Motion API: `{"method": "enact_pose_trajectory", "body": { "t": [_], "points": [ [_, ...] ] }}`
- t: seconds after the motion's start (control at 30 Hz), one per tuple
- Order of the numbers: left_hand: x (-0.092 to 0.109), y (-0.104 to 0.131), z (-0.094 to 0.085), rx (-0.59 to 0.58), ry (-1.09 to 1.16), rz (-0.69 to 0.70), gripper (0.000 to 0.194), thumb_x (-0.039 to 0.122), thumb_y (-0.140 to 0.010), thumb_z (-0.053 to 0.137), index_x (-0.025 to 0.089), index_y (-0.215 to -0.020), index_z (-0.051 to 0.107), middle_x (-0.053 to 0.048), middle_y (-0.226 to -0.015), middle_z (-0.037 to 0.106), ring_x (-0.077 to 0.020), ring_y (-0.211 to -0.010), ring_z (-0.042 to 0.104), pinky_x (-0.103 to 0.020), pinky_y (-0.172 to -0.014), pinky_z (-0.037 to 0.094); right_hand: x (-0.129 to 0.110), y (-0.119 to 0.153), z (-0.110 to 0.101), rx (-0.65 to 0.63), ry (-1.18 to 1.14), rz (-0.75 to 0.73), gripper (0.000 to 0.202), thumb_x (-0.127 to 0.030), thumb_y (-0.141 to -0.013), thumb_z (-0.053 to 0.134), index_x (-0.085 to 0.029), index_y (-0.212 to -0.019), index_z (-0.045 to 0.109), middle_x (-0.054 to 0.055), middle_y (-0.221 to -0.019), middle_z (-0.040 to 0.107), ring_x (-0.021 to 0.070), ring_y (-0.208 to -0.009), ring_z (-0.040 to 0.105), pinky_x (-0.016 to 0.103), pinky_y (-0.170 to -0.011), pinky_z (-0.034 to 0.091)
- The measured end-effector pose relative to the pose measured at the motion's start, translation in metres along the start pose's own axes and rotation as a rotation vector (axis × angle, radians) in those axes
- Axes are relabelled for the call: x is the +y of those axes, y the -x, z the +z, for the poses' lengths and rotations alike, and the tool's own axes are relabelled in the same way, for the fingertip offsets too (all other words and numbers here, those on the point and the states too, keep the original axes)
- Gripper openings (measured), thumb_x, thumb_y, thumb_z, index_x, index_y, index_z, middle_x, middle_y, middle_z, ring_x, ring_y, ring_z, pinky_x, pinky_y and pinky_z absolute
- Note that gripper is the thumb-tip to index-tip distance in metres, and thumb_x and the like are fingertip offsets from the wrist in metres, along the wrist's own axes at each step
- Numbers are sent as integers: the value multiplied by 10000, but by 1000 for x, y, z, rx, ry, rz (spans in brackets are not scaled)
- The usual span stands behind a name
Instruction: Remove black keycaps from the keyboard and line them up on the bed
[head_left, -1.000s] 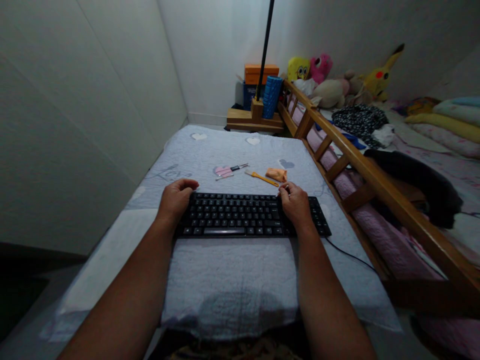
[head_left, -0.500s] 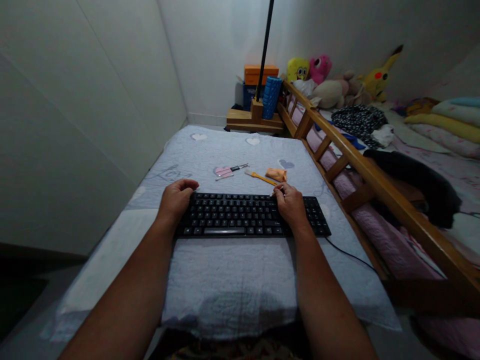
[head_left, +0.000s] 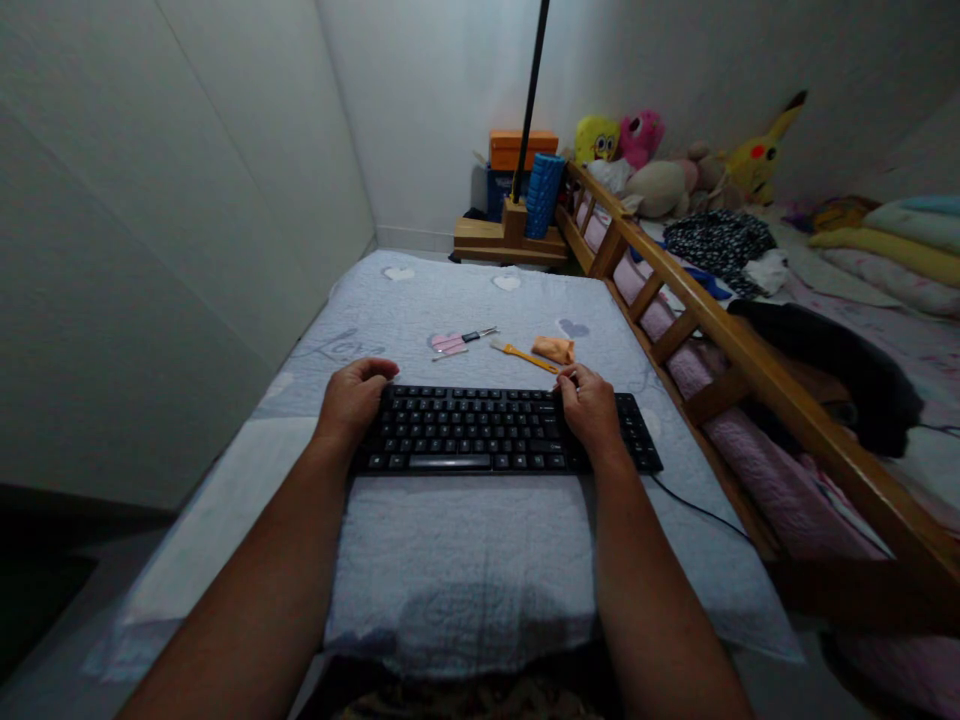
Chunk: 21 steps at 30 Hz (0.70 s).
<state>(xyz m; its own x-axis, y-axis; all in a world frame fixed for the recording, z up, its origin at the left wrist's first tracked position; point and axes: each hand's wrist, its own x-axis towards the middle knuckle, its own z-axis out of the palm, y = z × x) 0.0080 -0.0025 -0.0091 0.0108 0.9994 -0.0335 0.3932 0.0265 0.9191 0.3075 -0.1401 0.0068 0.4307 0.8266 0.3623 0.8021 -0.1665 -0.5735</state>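
Observation:
A black keyboard (head_left: 465,428) lies flat on the cloth-covered table, its cable leaving at the right. My left hand (head_left: 356,400) grips the keyboard's left end, thumb and fingers closed around the edge. Over the right part of the keys, my right hand (head_left: 589,402) pinches a thin white-tipped stick, perhaps a cotton swab; most of it is hidden by the fingers. Just beyond that hand lie a yellow-handled brush (head_left: 529,357) and a folded orange cloth (head_left: 553,349). Farther left are a pink-and-black tool with a metal tip (head_left: 465,340) and a thin pale stick (head_left: 450,355).
A wooden bed rail (head_left: 697,335) runs along the table's right side, with bedding and plush toys (head_left: 660,187) behind it. At the far end stand a wooden base with a black pole (head_left: 532,100), a blue foam roller (head_left: 544,195) and an orange box (head_left: 523,149). A pale wall panel (head_left: 187,200) borders the left.
My right hand has slid slightly to the right along the upper key rows, still pinching the thin stick. The left hand and keyboard have stayed put.

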Motion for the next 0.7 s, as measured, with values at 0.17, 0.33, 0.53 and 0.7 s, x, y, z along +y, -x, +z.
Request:
{"method": "enact_pose_trajectory", "body": {
  "t": [0.17,0.33,0.53,0.7],
  "points": [
    [-1,-1,0,7,2,-7,330,162,-599,521,198,-855,726,-37,-918,743,-220,-874,667,-342,-902,502,1,0,-2,1,7,15,182,-236,-863,467,-207,-775,623,76,-793,704,229,-797,633,342,-793,446],
    [0,0,0,8,3,-12,330,170,-592,524,198,-850,728,-38,-912,746,-221,-862,668,-345,-885,507,-3,0,0,-20,2,-2,185,-234,-863,467,-197,-783,631,75,-788,701,224,-785,632,334,-778,440],
    [0,0,-1,4,-8,0,326,168,-596,520,202,-846,727,-36,-908,743,-217,-863,667,-339,-878,504,-6,1,3,-23,-12,-19,181,-223,-863,468,-198,-785,630,80,-806,708,231,-808,631,343,-783,440],
    [0,0,0,7,2,-10,322,165,-595,520,204,-838,726,-37,-897,741,-216,-844,667,-343,-869,509,-5,1,3,-17,-10,-18,185,-230,-865,467,-205,-782,630,73,-793,707,229,-809,627,345,-790,444]
  ]
}}
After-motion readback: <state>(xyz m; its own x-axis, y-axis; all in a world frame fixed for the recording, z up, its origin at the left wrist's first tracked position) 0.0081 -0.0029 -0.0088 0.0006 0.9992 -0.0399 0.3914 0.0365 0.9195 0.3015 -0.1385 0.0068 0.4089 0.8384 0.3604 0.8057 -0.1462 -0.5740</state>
